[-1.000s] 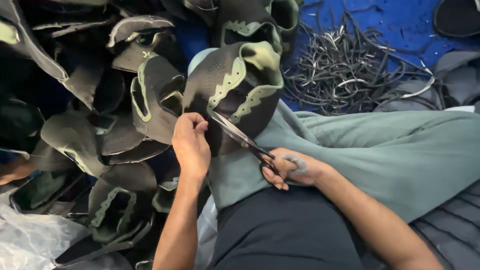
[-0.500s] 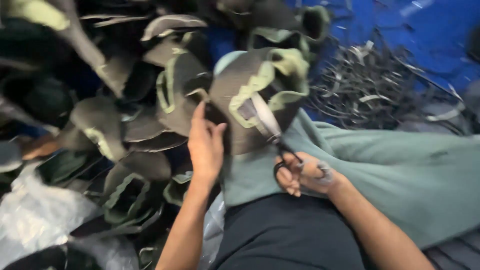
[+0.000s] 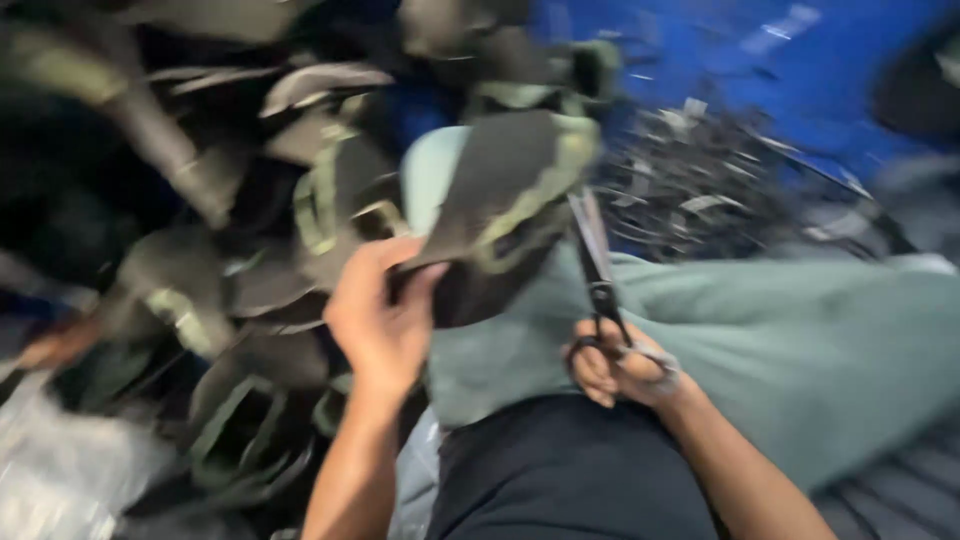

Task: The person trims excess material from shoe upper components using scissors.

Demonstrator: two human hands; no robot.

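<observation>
Blue floor (image 3: 700,60), dark shoe uppers piled all around. Left hand (image 3: 380,315) pinches a dark shoe upper (image 3: 500,200); right hand (image 3: 620,365) grips scissors (image 3: 597,265) beside it, blades look closed.

The left hand (image 3: 378,318) is raised ahead of the body, forearm reaching up from below, fingers and thumb pinched closed. The right hand (image 3: 618,364) sits lower and closer to the lap, fingers curled shut, its forearm angling in from the lower right.
</observation>
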